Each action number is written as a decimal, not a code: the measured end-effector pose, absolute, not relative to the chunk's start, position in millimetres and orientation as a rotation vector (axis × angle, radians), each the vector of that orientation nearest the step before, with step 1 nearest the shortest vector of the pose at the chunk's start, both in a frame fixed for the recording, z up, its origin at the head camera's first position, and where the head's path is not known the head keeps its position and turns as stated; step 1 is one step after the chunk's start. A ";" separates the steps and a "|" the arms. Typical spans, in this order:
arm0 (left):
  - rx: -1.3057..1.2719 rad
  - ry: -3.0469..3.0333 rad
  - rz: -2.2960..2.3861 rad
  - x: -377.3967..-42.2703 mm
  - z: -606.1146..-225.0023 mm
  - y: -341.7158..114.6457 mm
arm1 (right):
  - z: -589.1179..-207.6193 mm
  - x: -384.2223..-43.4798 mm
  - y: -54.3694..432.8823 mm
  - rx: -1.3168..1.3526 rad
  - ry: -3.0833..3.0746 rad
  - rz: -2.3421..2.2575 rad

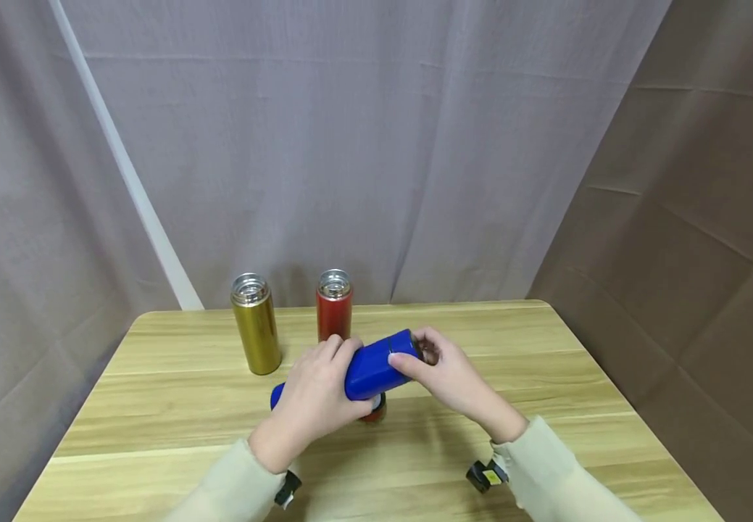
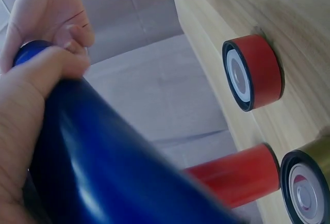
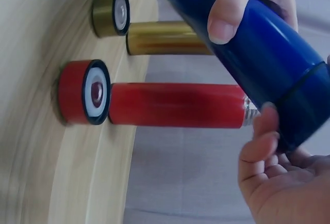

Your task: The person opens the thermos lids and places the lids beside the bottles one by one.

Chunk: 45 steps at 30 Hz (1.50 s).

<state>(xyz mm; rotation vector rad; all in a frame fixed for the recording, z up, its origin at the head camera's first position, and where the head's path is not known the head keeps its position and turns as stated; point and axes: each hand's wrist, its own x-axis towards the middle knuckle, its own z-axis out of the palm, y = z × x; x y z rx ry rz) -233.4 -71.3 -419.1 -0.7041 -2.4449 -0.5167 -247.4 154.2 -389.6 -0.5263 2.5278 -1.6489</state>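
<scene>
Tilted above the table is a blue thermos bottle (image 1: 379,366), its lid (image 1: 406,346) on and pointing up to the right. My left hand (image 1: 320,391) grips the body, thumb laid along it in the right wrist view. At the other end, my right hand (image 1: 444,370) holds the lid, thumb near the seam and fingers curled about the end. Beneath the bottle a red lid (image 3: 72,92) lies on the table with its inner side up. Beside it is a gold lid (image 3: 105,15), hidden behind the left hand in the head view.
Behind the hands, a lidless gold thermos bottle (image 1: 259,337) and a lidless red thermos bottle (image 1: 334,312) stand upright on the wooden table (image 1: 154,435). Grey curtains (image 1: 350,145) hang past the table's back edge, and a brown one (image 1: 696,254) hangs at the right.
</scene>
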 end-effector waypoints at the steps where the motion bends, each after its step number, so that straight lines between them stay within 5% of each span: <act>1: -0.721 -2.437 -0.526 -233.0 -419.1 -70.9 | -388.9 -246.1 154.0 -0.527 2.536 -1.656; 35: -0.867 -2.528 -0.624 -225.8 -411.0 -69.9 | -385.9 -229.3 158.4 -0.644 2.718 -1.605; 45: -0.922 -2.754 -1.040 -224.0 -411.4 -75.4 | -384.1 -231.5 162.6 -1.002 2.692 -1.463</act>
